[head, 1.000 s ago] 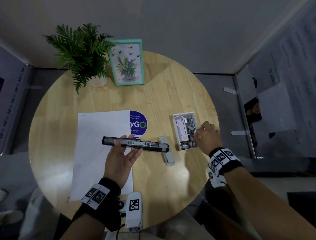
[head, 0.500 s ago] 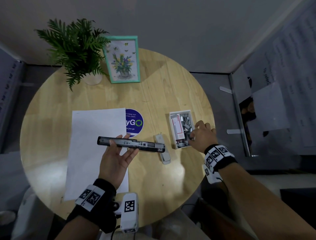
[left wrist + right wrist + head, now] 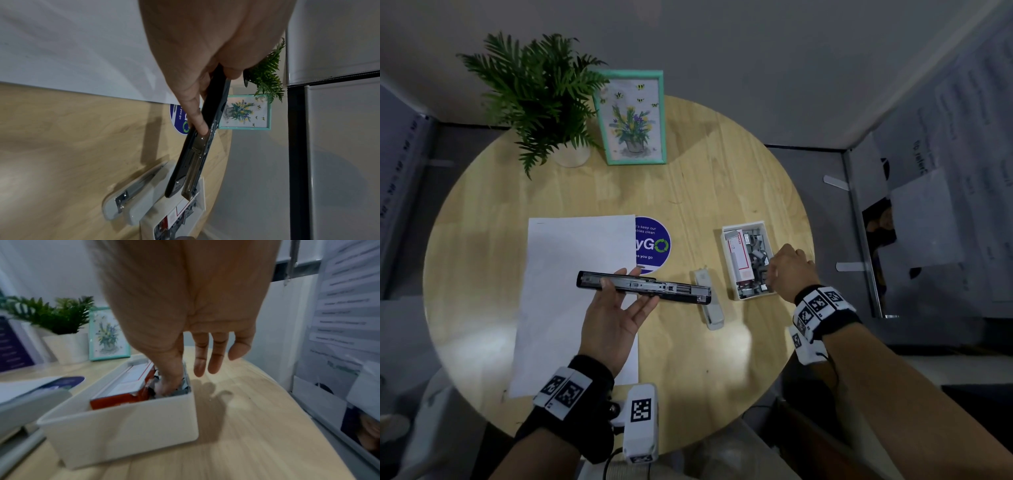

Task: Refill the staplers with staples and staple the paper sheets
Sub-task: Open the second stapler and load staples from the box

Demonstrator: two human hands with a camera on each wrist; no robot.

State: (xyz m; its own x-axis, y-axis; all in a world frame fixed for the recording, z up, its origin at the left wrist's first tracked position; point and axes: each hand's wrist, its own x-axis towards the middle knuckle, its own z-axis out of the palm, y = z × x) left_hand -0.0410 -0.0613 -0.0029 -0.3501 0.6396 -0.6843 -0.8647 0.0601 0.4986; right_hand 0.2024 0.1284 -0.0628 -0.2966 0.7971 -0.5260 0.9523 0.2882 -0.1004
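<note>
My left hand (image 3: 616, 308) is palm up above the white paper sheets (image 3: 571, 267) and holds a black stapler (image 3: 643, 287) that is opened flat, thumb on its top. The left wrist view shows the metal staple channel (image 3: 195, 154) facing up. A grey stapler (image 3: 709, 301) lies on the table beneath the black one's right end. My right hand (image 3: 791, 270) reaches into a white box (image 3: 123, 426) of loose staples (image 3: 756, 253) beside a red-and-white staple carton (image 3: 127, 386). Its thumb (image 3: 170, 379) dips among the staples, three fingers hang straight outside the box, and the index finger is hidden.
The round wooden table (image 3: 722, 377) ends just right of the box. A potted plant (image 3: 541, 96) and a teal picture frame (image 3: 631, 116) stand at the back. A blue round sticker (image 3: 654, 245) lies by the paper. A white tagged device (image 3: 640, 421) sits at the front edge.
My right hand has stayed at the box, working among the staples. The left hand keeps the open black stapler in the same place over the paper.
</note>
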